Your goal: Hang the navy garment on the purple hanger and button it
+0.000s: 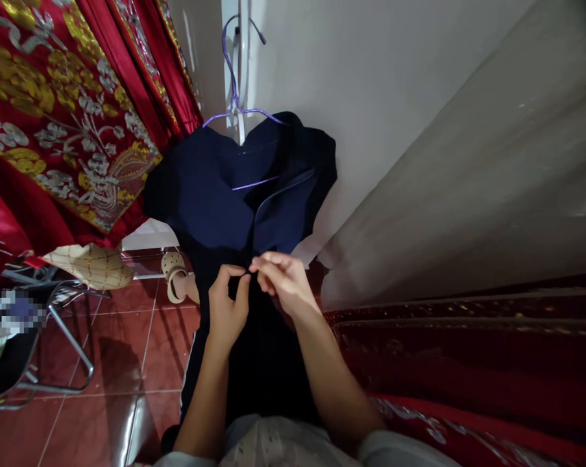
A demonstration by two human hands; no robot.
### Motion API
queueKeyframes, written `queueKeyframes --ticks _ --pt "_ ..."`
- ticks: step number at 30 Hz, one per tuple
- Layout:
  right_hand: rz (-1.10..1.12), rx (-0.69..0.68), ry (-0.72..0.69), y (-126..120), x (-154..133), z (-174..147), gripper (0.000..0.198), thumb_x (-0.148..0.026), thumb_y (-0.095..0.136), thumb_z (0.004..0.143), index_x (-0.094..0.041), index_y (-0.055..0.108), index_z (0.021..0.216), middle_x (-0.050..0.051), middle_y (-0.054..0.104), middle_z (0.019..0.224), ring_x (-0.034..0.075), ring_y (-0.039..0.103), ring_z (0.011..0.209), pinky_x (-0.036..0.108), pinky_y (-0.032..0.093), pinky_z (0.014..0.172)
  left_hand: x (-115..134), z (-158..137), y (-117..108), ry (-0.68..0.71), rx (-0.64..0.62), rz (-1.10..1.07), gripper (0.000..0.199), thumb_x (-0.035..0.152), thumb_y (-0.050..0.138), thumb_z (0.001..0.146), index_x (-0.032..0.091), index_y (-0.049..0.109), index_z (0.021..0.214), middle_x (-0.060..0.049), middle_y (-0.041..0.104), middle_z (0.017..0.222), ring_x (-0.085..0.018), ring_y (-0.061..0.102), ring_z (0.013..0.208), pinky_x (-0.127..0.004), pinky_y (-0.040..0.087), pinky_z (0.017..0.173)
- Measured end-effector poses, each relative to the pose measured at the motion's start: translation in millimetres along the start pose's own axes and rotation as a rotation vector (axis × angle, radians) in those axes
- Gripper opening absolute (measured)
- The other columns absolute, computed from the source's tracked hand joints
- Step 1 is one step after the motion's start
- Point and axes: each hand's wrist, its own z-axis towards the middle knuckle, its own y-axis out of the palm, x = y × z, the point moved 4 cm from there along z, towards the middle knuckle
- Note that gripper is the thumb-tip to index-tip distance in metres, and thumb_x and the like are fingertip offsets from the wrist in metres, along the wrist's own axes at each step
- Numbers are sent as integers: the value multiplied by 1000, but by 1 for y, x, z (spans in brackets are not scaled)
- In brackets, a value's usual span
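Observation:
A dark navy short-sleeved garment (209, 188) hangs from a purple wire hanger (235, 97), its neckline open and one front edge folded back. My left hand (228, 303) is closed at the middle of its front, thumb and index finger pinching the edge of the cloth. Close beside it on the right, my right hand (287, 282) also pinches at the front opening, fingertips nearly touching those of the left. Any small fastening between the fingertips is too dark to make out. Below the hands the cloth falls in deep shadow.
Red fabric with gold and silver flowers (63, 97) hangs at the left. A metal-framed chair (73, 347) with items on it stands on red floor tiles (122, 350). A beige clog (174, 275) shows behind the garment. Grey cloth (443, 194) hangs at the right, above dark red fabric (468, 363).

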Motion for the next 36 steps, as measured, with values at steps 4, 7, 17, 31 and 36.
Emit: queueKeyframes --ticks 4,7,17,31,36 --pt "182 68 -135 -9 -64 68 37 -51 75 76 -20 57 67 -7 45 45 4 29 36 20 17 37 -16 3 -1 -29 16 74 10 25 56 101 18 60 94 -3 62 88 -17 62 85 -27 46 80" --pt "100 77 -298 -14 -115 85 39 -53 71 81 -20 55 68 -6 49 49 4 35 39 18 18 38 -28 -1 1 -111 79 3 13 29 59 101 18 61 95 -3 63 88 -17 63 87 -27 47 82" --pt "-547 -269 -357 9 -42 18 21 -39 71 90 -19 71 99 -4 61 67 7 48 53 21 37 54 -1 -2 -11 -88 298 -153 22 39 70 95 18 68 97 -4 66 87 -16 65 80 -25 53 74" --pt "-818 -288 -707 4 -43 14 23 -37 64 98 -16 75 94 -1 66 69 7 53 58 23 36 58 2 -7 -14 9 317 -56 10 25 65 99 19 72 102 -5 68 95 -16 66 90 -25 53 84" --pt "-735 -222 -612 3 -41 17 24 -33 65 94 -15 72 81 1 67 68 8 54 57 24 38 57 -1 -7 -11 -14 275 -60 10 25 64 99 18 71 100 -4 66 91 -16 65 86 -26 52 81"
